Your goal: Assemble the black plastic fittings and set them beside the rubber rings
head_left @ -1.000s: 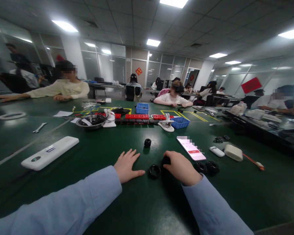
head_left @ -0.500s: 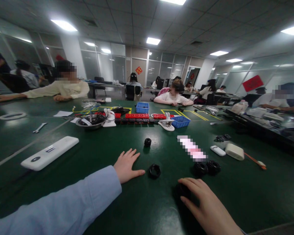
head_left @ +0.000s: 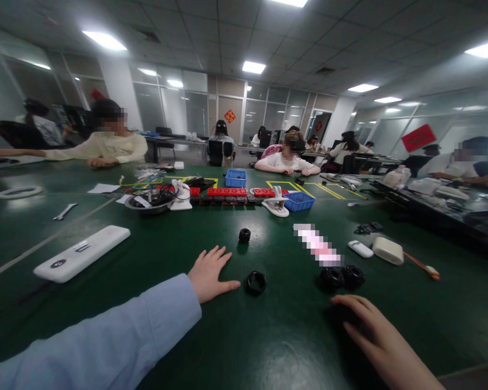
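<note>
While left hand (head_left: 211,275) flat, right hand (head_left: 382,331) near rings (head_left: 350,281)

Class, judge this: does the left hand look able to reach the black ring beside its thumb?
Probably yes: the black ring lies just off the thumb of the left hand, with only green tabletop between.

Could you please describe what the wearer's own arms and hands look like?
The bare, ungloved left hand shows beyond a long, plain light-blue fabric sleeve ending in a cuff. The right hand is ungloved too, with no sleeve in view.
</note>
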A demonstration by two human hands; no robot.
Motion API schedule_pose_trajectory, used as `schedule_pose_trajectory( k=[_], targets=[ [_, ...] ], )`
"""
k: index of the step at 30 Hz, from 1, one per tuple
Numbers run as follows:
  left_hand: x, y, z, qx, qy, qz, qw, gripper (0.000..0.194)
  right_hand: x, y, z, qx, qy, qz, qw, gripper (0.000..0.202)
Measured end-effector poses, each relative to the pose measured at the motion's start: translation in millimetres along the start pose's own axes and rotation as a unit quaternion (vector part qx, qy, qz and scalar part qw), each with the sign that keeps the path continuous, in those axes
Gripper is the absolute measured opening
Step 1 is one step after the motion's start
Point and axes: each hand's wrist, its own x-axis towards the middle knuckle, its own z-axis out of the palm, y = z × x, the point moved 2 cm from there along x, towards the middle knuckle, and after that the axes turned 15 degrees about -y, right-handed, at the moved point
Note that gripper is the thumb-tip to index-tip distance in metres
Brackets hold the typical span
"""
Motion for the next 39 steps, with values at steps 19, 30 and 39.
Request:
schedule_pose_trajectory(
  k=[19,30,39],
  targets=[
    [2,1,0.6,0.009,-0.006,-0.008,1.000,0.084,1,15,20,0.001,0.245,0.070,0.967,0.043],
    [2,0,-0.2,-0.003,-0.004,-0.003,1.000,0.084,0,14,22,0.045,0.250,0.097,0.962,0.052],
    [0,0,-1.4,-0.002,-0.012,-0.005,1.000,0.085,0,19,12,0.039,0.219,0.120,0.968,0.062]
  ],
)
